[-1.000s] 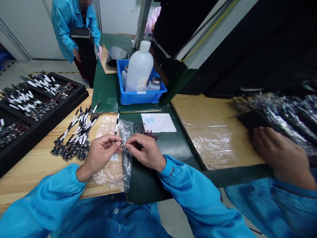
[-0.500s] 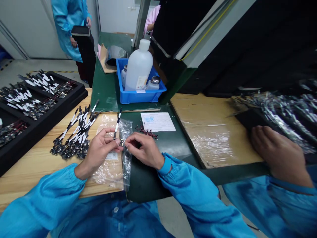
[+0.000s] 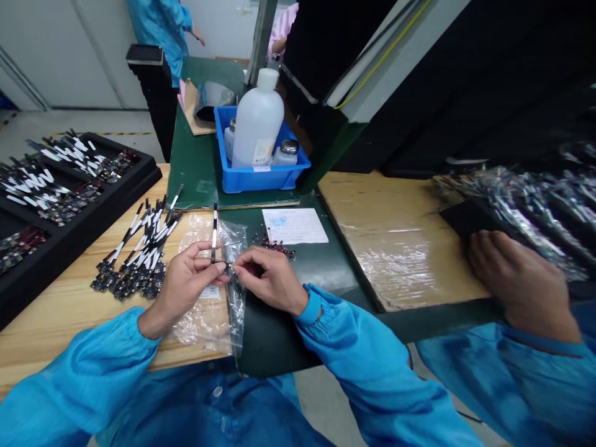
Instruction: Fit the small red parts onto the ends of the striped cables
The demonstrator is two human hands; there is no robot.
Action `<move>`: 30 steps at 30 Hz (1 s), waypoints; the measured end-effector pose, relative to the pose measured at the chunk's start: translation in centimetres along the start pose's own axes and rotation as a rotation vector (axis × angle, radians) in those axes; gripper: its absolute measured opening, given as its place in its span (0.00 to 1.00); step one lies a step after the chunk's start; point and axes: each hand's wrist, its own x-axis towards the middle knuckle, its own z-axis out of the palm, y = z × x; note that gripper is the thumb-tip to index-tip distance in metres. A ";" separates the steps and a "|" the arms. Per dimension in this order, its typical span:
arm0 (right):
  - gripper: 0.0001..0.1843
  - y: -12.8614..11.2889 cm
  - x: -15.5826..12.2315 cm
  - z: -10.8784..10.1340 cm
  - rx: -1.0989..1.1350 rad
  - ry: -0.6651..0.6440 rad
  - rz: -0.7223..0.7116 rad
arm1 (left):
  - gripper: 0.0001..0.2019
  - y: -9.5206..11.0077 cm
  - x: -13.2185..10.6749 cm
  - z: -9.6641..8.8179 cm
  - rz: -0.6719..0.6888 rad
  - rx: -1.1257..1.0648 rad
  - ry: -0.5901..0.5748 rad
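Observation:
My left hand is closed on a small circuit board with a black-and-white flex strip standing up from it. The fingertips of my right hand are pinched together at the board's right edge; what lies between them is too small to make out. Beneath both hands is a clear plastic bag. Left of my left hand lies a pile of similar boards with strips. Beyond my right hand, several tiny dark red and black parts are scattered beside a printed paper.
A black tray of boards stands at the left. Behind the paper is a blue bin with a large white bottle and small bottles. At right, a co-worker's hand rests near wrapped strips. Another person stands behind.
The strip in my left hand has turned more upright, the board tilting with it. My right fingers stay at its edge. The person in the background has moved to the right.

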 end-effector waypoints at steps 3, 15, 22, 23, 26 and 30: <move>0.05 0.1 0.0 0.0 -0.002 -0.001 0.003 | 0.29 0.1 -0.2 0.0 0.010 0.010 0.003; 0.04 0.0 -0.1 -0.1 -0.007 0.003 -0.015 | 0.22 -0.3 -0.4 0.2 0.078 0.071 0.035; 0.04 0.1 -0.1 0.0 -0.016 0.004 0.005 | 0.21 -0.3 -0.4 0.1 0.078 0.091 0.015; 0.04 0.1 -0.1 -0.1 -0.015 0.004 0.008 | 0.21 -0.4 -0.4 0.1 0.080 0.093 0.014; 0.04 0.0 -0.1 -0.1 -0.014 0.004 0.009 | 0.21 -0.5 -0.4 0.1 0.092 0.099 0.015; 0.04 -0.1 0.0 -0.2 -0.009 0.006 -0.005 | 0.18 -0.6 -0.4 0.1 0.098 0.103 0.018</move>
